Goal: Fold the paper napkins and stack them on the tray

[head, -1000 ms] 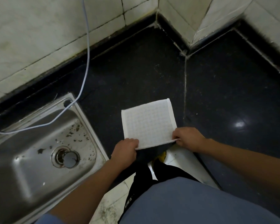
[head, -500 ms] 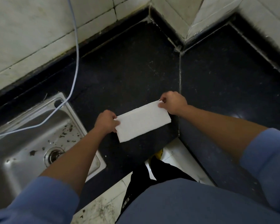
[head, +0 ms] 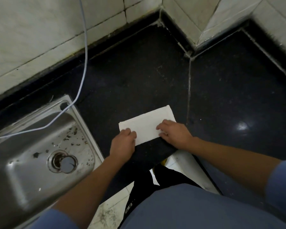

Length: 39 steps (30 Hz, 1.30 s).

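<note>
One paper napkin (head: 147, 125) lies flat on the black worktop (head: 139, 76), folded into a single long white rectangle that is set at a slant. It sits near the worktop's front edge, between the sink and a pale seam in the stone.

Two hands are on it. The left hand (head: 123, 143) covers the near left corner with its knuckles up and its fingers (head: 130, 132) bent down onto the paper. Whether they pinch the edge or only press on it cannot be told, since the thumb is hidden. The right hand (head: 174, 134) lies over the near right corner with its fingers (head: 162, 127) spread and nearly straight, pressing on the top layer and clutching nothing. Both forearms are bare, and each ends in one blue sleeve (head: 281, 184).

One steel sink (head: 87, 124) is set in the worktop just left of the napkin. Its basin is flecked with dark specks and has one drain (head: 63, 162). One thin pale cable (head: 84, 38) hangs down the tiled wall (head: 40, 30) and trails across the basin.
</note>
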{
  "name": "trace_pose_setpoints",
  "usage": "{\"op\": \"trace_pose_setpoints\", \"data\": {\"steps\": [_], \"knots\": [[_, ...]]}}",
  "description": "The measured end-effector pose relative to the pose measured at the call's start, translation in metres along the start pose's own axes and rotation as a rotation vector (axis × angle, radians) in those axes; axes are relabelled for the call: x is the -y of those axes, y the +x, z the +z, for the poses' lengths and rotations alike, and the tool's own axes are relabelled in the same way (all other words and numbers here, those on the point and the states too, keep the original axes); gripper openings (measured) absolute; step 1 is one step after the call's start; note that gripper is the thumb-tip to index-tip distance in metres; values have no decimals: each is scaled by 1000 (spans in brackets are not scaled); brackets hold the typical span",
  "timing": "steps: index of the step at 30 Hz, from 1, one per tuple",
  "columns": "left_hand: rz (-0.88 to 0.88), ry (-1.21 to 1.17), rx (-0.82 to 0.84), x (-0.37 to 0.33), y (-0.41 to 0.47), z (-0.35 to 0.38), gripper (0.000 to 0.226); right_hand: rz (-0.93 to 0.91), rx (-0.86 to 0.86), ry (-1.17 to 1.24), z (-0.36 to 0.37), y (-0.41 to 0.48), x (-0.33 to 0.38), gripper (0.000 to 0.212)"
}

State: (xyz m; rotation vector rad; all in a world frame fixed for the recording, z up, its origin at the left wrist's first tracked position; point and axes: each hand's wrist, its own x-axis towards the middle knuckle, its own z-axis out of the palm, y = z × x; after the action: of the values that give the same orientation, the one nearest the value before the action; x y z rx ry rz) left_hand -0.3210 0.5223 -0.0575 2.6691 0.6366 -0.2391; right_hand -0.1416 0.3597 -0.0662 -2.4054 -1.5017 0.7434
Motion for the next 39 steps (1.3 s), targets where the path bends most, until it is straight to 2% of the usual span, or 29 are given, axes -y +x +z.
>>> {"op": "trace_pose_setpoints", "data": {"steps": [2,5,8,10,12,15,17,20,24,26,30,33,35,39], "knots": [[-41,-8,28,6,-10,9,7,-7,12,-6,6,-5,-6,26],[-124,-24,5,24,-22,14,15,36,-114,-8,0,-17,-29,14],[-98,28,-23,32,-26,14,18,88,-130,-38,-9,-25,-41,13],[-53,94,-25,32,-25,11,20,145,-77,-27,-13,-22,-38,16],[7,156,9,32,-20,9,34,277,-62,29,-17,-13,-30,25],[27,145,81,34,-14,5,46,514,-100,79,-23,9,-16,49],[10,118,117,35,-13,4,50,639,-56,106,-28,22,-11,55],[1,125,144,34,-12,0,52,757,-18,267,-36,33,-9,48],[-28,24,75,37,-17,-3,50,855,-64,782,-54,37,-2,25],[-84,-40,-2,46,-24,-6,46,805,-59,877,-59,40,18,25],[-205,-140,-105,72,-44,-9,34,564,48,739,-43,54,81,8],[-275,-140,-113,84,-57,-15,30,464,147,579,-18,66,116,12],[-272,-155,-100,86,-65,-17,28,417,145,439,-3,70,127,10],[-281,-176,-95,86,-70,-16,27,371,160,312,20,76,137,28]]}}
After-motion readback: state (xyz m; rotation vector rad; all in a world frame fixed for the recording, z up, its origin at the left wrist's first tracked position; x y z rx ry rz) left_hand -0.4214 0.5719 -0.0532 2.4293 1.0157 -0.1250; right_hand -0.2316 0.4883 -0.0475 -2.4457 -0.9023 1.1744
